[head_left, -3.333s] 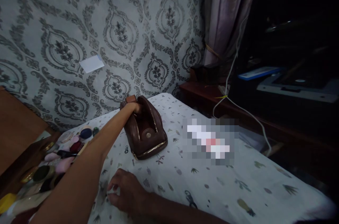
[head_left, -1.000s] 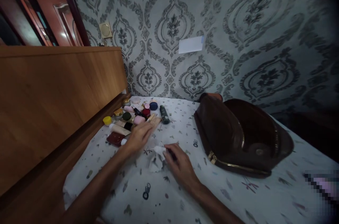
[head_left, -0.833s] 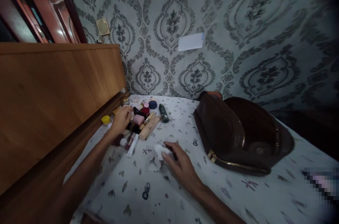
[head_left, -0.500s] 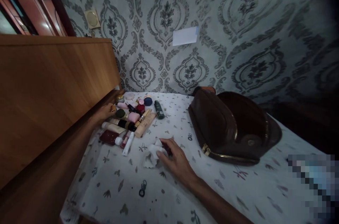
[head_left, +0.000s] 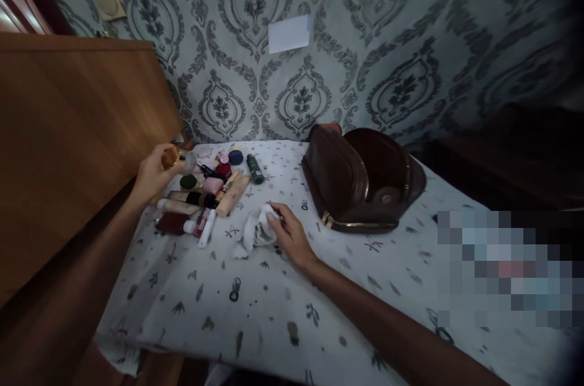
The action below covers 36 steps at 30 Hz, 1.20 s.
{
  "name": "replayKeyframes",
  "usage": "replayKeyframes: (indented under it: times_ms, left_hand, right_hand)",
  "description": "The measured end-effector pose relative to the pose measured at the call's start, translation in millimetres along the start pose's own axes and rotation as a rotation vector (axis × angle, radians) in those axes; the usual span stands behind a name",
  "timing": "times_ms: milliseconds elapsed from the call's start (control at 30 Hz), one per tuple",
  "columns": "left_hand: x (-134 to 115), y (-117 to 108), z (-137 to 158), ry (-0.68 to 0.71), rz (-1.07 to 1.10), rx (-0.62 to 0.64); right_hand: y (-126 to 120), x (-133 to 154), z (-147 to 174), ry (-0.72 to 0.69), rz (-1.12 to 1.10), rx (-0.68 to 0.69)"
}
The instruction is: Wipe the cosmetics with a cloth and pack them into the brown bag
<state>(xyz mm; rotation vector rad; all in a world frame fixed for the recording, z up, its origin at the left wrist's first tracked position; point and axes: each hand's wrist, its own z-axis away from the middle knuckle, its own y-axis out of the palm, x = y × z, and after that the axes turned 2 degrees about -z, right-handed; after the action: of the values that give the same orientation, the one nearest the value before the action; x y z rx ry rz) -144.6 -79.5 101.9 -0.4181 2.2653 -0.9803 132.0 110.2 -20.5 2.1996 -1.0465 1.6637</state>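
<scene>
My left hand is closed around a small amber-and-gold cosmetic item, raised above the left side of the cosmetics; its exact kind is unclear. My right hand pinches a crumpled white tissue over the patterned cloth. Between the hands lie a pink case, a beige tube, a dark red bottle with a white cap, a slim white tube and a black-capped bottle. A dark green bottle and a round navy container lie farther back.
A brown zippered bag stands open-topped at the right. A wooden cabinet panel borders the left side. Behind rises a patterned wall with a white card on it. A blurred-out patch covers something at far right.
My left hand has lifted the amber-and-gold item up from among the cosmetics. My right hand still holds the tissue, now bunched up a little more. The view has shifted right and down.
</scene>
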Motion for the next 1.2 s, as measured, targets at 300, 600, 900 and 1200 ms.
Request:
replayKeyframes:
  times_ms: [300, 600, 900, 1200]
  left_hand:
    - [-140, 39, 77, 0.315, 0.231, 0.436]
    - [-164, 82, 116, 0.237, 0.419, 0.544]
    - [-135, 98, 171, 0.515, 0.001, 0.532]
    - [-175, 90, 133, 0.551, 0.259, 0.308]
  right_hand:
    - [-14, 10, 14, -0.107, -0.066, 0.031]
    - [-36, 11, 31, 0.025, -0.388, -0.03]
    - [-46, 4, 26, 0.115, -0.315, -0.12]
    - [-43, -4, 30, 0.041, -0.119, -0.039]
